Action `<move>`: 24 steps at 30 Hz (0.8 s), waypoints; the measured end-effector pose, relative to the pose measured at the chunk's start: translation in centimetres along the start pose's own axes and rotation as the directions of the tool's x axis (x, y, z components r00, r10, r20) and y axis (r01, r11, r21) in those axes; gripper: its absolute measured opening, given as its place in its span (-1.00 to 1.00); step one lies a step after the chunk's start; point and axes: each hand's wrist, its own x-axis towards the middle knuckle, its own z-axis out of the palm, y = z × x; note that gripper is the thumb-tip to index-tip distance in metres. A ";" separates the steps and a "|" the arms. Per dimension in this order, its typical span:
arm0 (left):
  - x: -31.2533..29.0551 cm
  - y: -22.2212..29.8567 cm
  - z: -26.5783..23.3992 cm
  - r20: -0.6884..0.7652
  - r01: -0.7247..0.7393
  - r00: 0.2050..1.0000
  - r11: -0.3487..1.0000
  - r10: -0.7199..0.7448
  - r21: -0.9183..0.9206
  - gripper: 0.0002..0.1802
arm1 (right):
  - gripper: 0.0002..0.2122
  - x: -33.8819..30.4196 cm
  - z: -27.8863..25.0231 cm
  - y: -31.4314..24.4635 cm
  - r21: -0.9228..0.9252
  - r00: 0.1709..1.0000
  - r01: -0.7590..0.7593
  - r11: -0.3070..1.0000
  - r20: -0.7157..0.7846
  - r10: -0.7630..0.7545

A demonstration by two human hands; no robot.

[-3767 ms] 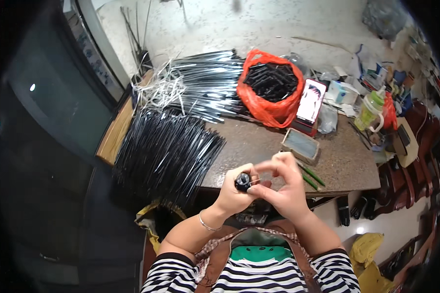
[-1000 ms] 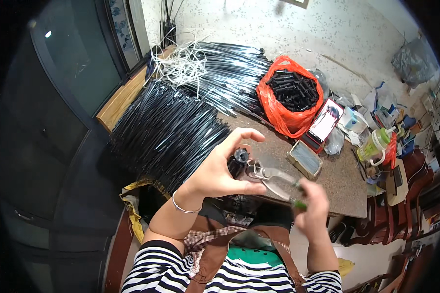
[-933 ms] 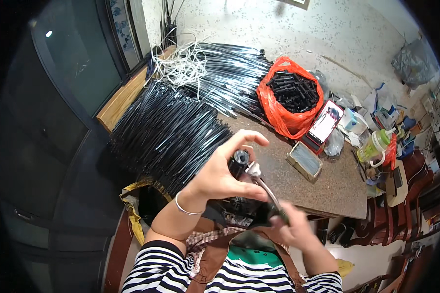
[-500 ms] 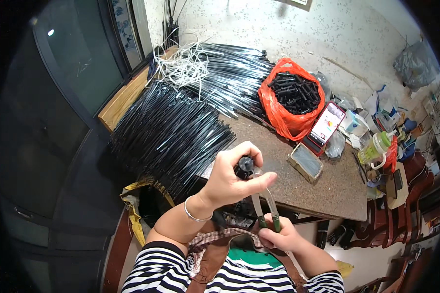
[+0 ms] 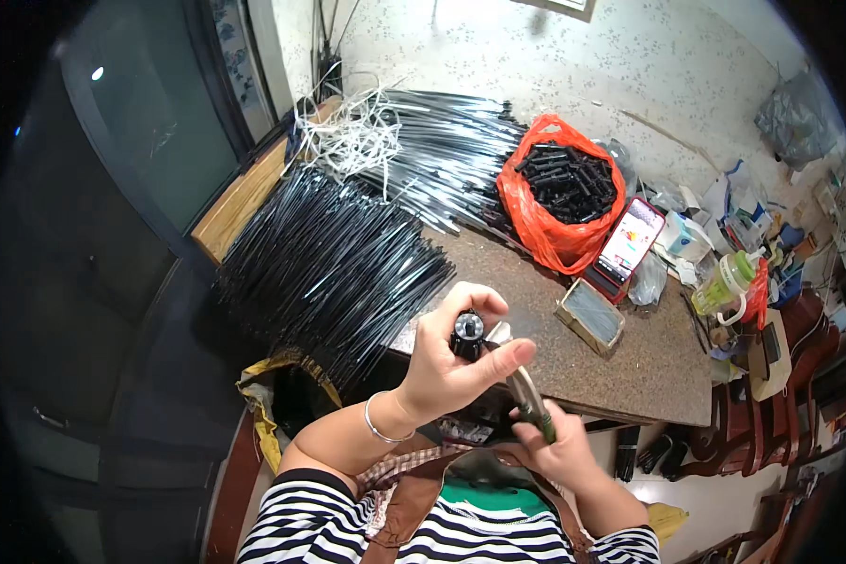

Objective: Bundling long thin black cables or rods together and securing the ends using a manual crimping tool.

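Currently, the left hand [image 5: 451,371] pinches a short black cylindrical part [image 5: 467,332] between thumb and fingers, holding it above the near edge of the counter [image 5: 573,362]. Just below and to the right of that part, the right hand [image 5: 559,451] is closed around the green handle of a pair of pliers [image 5: 526,399], whose metal tip touches the part. Beyond the part, a pile of black rods [image 5: 334,268] lies on the counter, with an orange bag [image 5: 559,193] of black pieces farther right.
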 end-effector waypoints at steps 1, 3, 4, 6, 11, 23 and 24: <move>0.3 0.3 0.2 0.017 -0.009 1.000 1.000 0.009 -0.008 -0.65 | -0.90 0.6 -1.1 0.1 -0.042 0.998 0.063 0.997 -0.018 -0.064; 0.9 1.0 0.7 0.046 0.071 0.996 0.997 -0.070 -0.019 -0.60 | -0.91 1.7 -3.2 2.3 0.016 0.996 -0.072 0.997 -0.059 0.073; 0.8 0.2 0.3 0.039 0.024 0.999 0.999 -0.025 0.045 -0.58 | -0.89 2.3 -4.1 3.7 0.016 0.990 -0.103 0.995 -0.091 0.104; 0.9 -0.3 0.1 0.008 0.111 0.994 0.993 -0.111 -0.037 -0.66 | -0.78 2.7 -5.6 6.4 -0.300 0.978 -0.054 0.952 -0.209 -0.011; 0.7 -1.9 0.4 0.005 0.242 0.970 0.968 -0.242 -0.069 -0.73 | -0.70 2.2 -6.1 11.5 -0.640 0.904 -0.409 0.650 -0.381 0.194; 1.7 -3.3 3.2 -0.063 0.234 0.969 0.969 -0.239 -0.081 -0.72 | -0.73 3.5 -9.9 7.2 -0.570 0.772 0.431 0.699 -0.169 -0.613; 1.6 -3.3 3.5 -0.044 0.237 0.969 0.967 -0.242 -0.089 -0.73 | -0.78 2.8 -9.4 5.1 -0.470 0.680 0.586 0.660 -0.158 -0.716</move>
